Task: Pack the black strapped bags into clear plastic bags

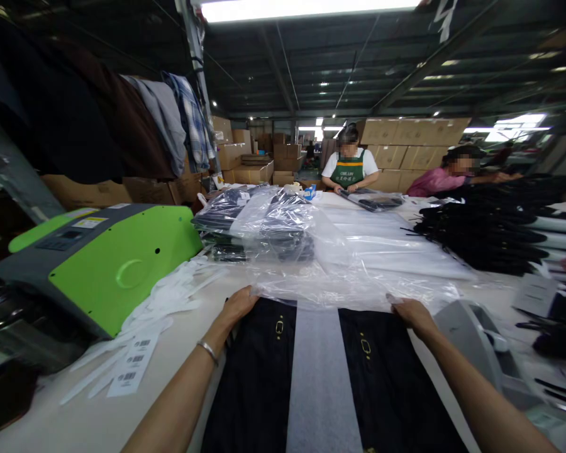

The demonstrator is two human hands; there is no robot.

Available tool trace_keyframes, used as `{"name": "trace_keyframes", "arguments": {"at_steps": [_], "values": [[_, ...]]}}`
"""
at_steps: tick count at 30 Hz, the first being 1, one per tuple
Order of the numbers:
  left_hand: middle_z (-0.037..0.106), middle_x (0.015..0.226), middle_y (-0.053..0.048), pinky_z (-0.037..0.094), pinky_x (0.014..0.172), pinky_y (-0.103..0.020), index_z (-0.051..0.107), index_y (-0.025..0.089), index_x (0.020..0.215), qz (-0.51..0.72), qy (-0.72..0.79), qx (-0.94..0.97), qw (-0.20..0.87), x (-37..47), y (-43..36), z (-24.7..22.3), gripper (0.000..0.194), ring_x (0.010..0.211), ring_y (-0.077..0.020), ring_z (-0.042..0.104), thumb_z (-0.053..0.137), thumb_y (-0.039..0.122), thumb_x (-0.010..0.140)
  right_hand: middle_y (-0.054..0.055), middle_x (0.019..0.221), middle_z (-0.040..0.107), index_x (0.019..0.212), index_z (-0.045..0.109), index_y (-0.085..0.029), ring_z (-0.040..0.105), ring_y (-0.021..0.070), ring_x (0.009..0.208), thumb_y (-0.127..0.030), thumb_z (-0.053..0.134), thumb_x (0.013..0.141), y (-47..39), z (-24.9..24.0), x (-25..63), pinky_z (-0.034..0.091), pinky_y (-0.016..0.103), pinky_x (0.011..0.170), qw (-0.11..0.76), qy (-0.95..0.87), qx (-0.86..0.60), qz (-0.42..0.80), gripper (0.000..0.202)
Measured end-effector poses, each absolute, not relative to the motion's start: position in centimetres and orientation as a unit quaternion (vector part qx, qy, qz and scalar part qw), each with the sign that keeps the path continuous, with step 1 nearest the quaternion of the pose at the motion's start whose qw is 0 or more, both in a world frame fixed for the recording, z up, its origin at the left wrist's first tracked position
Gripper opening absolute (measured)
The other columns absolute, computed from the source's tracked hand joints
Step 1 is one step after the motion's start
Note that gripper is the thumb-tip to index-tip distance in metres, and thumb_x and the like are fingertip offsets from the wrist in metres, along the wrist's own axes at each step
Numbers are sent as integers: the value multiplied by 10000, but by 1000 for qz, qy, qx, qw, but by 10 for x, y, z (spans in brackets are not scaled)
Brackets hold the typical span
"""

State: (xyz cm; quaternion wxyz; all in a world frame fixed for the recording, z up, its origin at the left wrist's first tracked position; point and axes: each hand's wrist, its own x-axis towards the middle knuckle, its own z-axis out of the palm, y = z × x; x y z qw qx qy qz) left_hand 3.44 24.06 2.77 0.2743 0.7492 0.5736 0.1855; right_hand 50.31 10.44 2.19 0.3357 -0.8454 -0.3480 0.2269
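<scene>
A folded black garment (255, 384) with gold-coloured buckles lies on the table in front of me. Down its middle runs a white paper strip (323, 384). At its far end lies the mouth of a clear plastic bag (321, 290). My left hand (239, 305) is closed on the bag's edge at the garment's far left corner, a silver bangle on the wrist. On the far right corner, my right hand (414, 314) pinches the other side of the bag. The fingertips are partly covered by the film.
Left stands a green and grey machine (127, 264) beside barcode labels (134, 365). Bagged garments (259, 220) are stacked beyond my hands, with flat clear bags (382, 239) alongside. A grey dispenser (476, 346) and piled black garments (481, 233) are right. Two co-workers stand across the table.
</scene>
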Motion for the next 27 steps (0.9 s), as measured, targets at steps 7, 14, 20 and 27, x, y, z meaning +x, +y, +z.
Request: {"name": "trace_keyframes", "arguments": {"at_steps": [7,14,20,27], "values": [[723,952,-51,522,797,-320,594,169,1053,337,523,675,396,39,217,22,565,905,-249,674,521,675,814,13,695,647,730,496,-204,574,96,586,-194,748,706,133,46,508,492,212,574,512,-283,-738,337,254],[495,687,71,399,608,-212,532,213,855,519,491,571,405,37,180,53,377,640,-120,464,666,557,777,1,617,633,697,539,-169,613,137,624,-153,812,583,111,35,499,515,227,598,482,-307,-691,443,296],[542,713,50,408,602,-239,562,215,894,512,585,524,349,27,173,48,439,650,-146,489,621,634,776,6,577,609,785,612,-146,586,154,555,-438,734,746,69,30,486,499,265,545,409,-328,-712,467,320],[648,736,-93,504,839,-502,551,228,781,319,684,586,294,19,211,-1,460,880,-378,659,462,679,810,94,684,685,1006,623,-164,687,253,616,-681,412,889,47,48,490,570,373,611,344,-343,-788,378,570]]}}
